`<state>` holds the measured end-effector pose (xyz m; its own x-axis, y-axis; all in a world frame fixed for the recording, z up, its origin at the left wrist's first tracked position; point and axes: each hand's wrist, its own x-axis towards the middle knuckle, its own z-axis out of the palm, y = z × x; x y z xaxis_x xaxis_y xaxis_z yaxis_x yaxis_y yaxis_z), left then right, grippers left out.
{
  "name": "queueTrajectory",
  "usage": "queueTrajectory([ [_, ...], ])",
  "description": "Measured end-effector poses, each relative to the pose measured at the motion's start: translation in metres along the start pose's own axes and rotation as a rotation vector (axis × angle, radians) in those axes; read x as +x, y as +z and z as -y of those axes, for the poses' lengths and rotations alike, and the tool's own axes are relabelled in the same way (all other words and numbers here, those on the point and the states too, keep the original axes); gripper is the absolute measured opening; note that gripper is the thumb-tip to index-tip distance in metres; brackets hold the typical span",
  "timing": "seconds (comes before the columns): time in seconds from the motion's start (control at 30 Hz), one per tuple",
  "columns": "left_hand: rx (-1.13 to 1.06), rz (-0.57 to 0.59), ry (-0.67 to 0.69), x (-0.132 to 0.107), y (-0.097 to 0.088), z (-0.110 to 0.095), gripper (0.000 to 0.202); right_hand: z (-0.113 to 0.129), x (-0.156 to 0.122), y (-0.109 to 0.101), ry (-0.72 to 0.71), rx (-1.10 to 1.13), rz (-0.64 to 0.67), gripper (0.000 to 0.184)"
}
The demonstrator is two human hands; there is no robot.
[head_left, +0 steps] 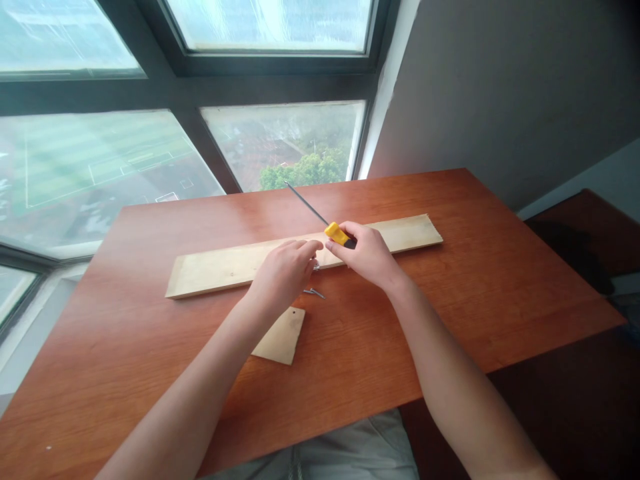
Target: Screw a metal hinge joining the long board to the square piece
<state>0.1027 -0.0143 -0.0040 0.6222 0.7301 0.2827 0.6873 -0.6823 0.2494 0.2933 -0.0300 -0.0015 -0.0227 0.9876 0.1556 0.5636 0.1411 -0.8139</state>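
My right hand (367, 253) is closed around the yellow and black handle of a screwdriver (336, 232), whose long metal shaft points up and to the left, toward the window. Beside it, my left hand (287, 270) has its fingers curled together, and small metal screws (316, 267) peek out beneath them. Both hands are over a long pale wooden board (220, 270) that lies flat across the table. A few loose screws (315, 293) rest on the tabletop just in front of the board. Partly covered by my left forearm is a small wooden piece (283, 337) with a dark hole near one corner.
The reddish-brown table (360, 347) stands against a large dark-framed window (280, 73). A grey wall (480, 100) rises at the back right. Farther right, another brown surface (595, 227) has something dark near it. My lap is below the table's near edge.
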Motion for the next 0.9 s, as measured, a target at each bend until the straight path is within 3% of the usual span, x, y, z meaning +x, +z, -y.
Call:
queueTrajectory([
  [0.27,-0.045,0.033,-0.029,0.000,0.004,-0.001,0.025,-0.003,0.001,0.000,0.012,0.000,-0.005,0.022],
  [0.4,-0.029,0.004,-0.040,-0.010,-0.010,0.005,0.023,-0.003,0.001,0.000,0.015,0.008,-0.004,0.021],
  [0.6,-0.063,0.135,-0.011,-0.056,-0.035,0.014,0.025,-0.004,0.001,0.001,0.024,0.014,-0.008,0.020],
  [0.77,-0.118,0.246,-0.002,-0.097,-0.030,0.012,0.032,-0.004,0.001,0.002,0.028,0.010,-0.004,0.020],
  [0.9,-0.082,0.187,-0.045,-0.107,-0.022,0.010,0.018,-0.005,0.001,0.003,0.043,0.009,0.002,0.020],
])
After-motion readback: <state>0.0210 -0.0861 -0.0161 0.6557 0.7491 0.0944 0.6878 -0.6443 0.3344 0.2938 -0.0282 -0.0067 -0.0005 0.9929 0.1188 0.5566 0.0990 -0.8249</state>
